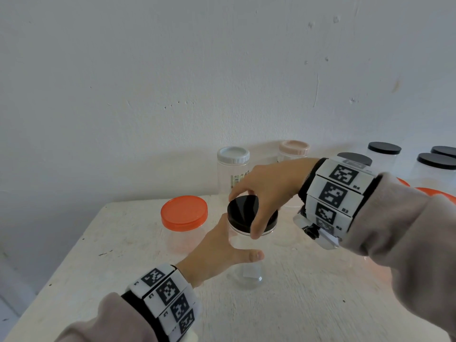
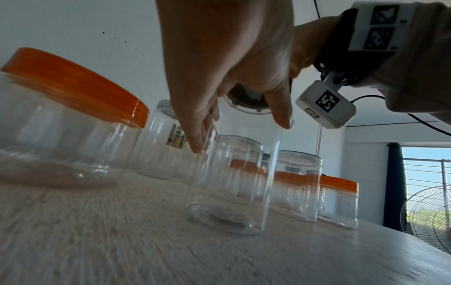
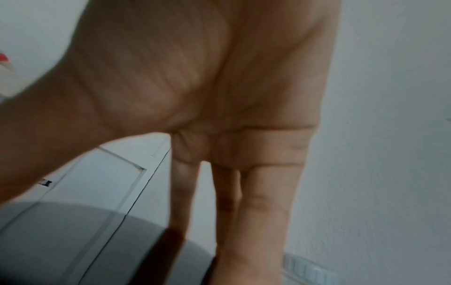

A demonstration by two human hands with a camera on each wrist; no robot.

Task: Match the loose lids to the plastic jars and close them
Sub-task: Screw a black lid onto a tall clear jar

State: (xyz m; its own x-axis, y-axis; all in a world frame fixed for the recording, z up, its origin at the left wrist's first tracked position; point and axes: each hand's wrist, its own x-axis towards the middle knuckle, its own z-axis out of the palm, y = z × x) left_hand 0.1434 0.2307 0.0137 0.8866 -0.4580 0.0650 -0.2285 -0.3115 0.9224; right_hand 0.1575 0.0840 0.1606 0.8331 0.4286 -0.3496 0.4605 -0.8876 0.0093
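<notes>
1. Head view: a clear jar [image 1: 246, 257] is seen upright on the table [image 1: 308, 304], nothing visible inside it, a black lid [image 1: 243, 213] sitting on its mouth. The lid is pinched at its rim by the fingers of the right hand [image 1: 269, 191], reaching in from above. The jar's wall is cupped by the left hand [image 1: 217, 253], thumb on the near side, the other fingers hidden behind. Just left of these fingers an orange-lidded jar [image 1: 183, 218] is set; beyond them stand a white-lidded jar [image 1: 233, 169] and a pink-lidded jar [image 1: 293, 150].

2. Left wrist view: the left hand's fingers [image 2: 197, 135] are laid against the clear jar's wall, thumb apart. More clear jars are seen beyond.

3. Right wrist view: the palm is shown blurred, fingers [image 3: 263, 202] pointing down onto the dark lid edge.
</notes>
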